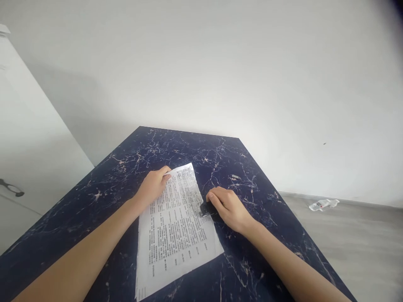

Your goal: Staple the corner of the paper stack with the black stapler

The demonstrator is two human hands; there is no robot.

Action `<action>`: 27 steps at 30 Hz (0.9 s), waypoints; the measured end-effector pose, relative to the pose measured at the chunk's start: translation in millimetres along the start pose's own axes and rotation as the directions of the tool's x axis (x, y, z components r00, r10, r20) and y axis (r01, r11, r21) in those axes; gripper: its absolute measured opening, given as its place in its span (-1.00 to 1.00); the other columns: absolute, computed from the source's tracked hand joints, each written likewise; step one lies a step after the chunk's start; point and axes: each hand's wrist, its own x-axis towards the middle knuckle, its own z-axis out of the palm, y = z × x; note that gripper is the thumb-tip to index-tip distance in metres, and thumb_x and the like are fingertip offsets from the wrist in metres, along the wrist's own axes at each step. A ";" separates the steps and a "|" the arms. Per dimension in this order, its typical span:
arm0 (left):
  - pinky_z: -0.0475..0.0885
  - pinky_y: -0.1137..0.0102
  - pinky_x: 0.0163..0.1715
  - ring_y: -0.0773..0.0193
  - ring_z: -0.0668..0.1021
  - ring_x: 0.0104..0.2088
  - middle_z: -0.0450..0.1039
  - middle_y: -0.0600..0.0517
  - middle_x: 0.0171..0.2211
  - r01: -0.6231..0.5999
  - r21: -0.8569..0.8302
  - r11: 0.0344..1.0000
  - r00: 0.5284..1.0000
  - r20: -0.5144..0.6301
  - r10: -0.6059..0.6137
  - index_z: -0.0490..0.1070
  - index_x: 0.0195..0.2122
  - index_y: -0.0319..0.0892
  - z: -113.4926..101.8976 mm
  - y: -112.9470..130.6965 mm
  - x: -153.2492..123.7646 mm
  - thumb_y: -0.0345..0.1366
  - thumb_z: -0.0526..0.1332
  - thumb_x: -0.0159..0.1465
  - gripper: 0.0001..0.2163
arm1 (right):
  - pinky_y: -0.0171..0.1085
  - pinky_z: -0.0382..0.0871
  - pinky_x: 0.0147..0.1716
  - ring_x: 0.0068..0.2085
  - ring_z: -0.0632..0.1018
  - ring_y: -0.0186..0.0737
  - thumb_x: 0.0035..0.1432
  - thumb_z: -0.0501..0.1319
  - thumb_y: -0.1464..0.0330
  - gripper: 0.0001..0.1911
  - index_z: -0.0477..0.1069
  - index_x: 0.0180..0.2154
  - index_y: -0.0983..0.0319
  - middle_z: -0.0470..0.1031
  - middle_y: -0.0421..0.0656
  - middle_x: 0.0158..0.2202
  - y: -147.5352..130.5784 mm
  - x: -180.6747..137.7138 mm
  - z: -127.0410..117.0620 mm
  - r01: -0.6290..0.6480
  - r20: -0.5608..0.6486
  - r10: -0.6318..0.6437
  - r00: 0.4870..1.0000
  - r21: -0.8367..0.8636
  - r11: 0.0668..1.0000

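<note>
A printed sheet of paper (174,228) lies on the dark blue marbled table (103,184). My left hand (153,186) rests on the sheet's upper left edge with its fingers curled over the top corner, pressing it down. My right hand (229,206) sits at the sheet's right edge, fingers closed around a small black object (206,208) that touches the paper. What the black object is I cannot make out.
A small pale scrap (235,177) lies on the table beyond my right hand. A clear plastic bottle (323,204) lies on the grey floor at the right, by the white wall. A white cabinet with a dark handle (12,188) stands at the left.
</note>
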 end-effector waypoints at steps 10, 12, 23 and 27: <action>0.27 0.36 -0.46 0.19 0.53 -0.48 0.52 0.02 -0.42 0.004 0.041 0.999 1.000 -0.016 -0.003 0.41 -0.20 -0.09 3.3 1.5 0.9 -0.19 0.00 0.45 -0.78 | -0.22 0.25 -0.32 -0.35 0.45 -0.21 0.53 -0.18 0.23 -0.51 0.31 -0.40 0.19 0.44 -0.16 -0.41 -0.9 -0.1 16.4 -0.050 -0.038 0.045 0.998 -0.138 0.989; 0.27 0.36 -0.45 0.19 0.54 -0.47 0.52 0.03 -0.43 -0.004 0.049 0.999 0.999 -0.032 0.006 0.41 -0.21 -0.09 4.1 1.2 1.4 -0.19 0.00 0.45 -0.78 | -0.22 0.25 -0.32 -0.35 0.44 -0.21 0.53 -0.18 0.24 -0.52 0.30 -0.40 0.19 0.44 -0.16 -0.41 -0.8 -0.2 17.6 -0.046 -0.041 0.041 0.998 -0.147 0.988; 0.26 0.36 -0.44 0.18 0.53 -0.47 0.51 0.03 -0.44 0.017 0.063 0.998 0.999 -0.043 -0.014 0.41 -0.22 -0.09 5.4 2.3 1.1 -0.22 0.01 0.45 -0.80 | -0.22 0.25 -0.33 -0.37 0.43 -0.22 0.50 -0.16 0.28 -0.54 0.27 -0.44 0.20 0.43 -0.16 -0.43 -1.9 0.0 21.7 -0.042 -0.052 0.033 0.998 -0.194 0.980; 0.26 0.36 -0.44 0.19 0.53 -0.47 0.51 0.03 -0.43 0.005 0.045 0.999 0.999 -0.051 -0.003 0.41 -0.24 -0.08 5.2 0.9 0.7 -0.22 0.01 0.45 -0.79 | -0.22 0.25 -0.34 -0.36 0.45 -0.21 0.50 -0.16 0.27 -0.53 0.29 -0.43 0.19 0.44 -0.15 -0.43 -0.5 0.3 22.2 -0.056 -0.064 0.046 0.997 -0.171 0.984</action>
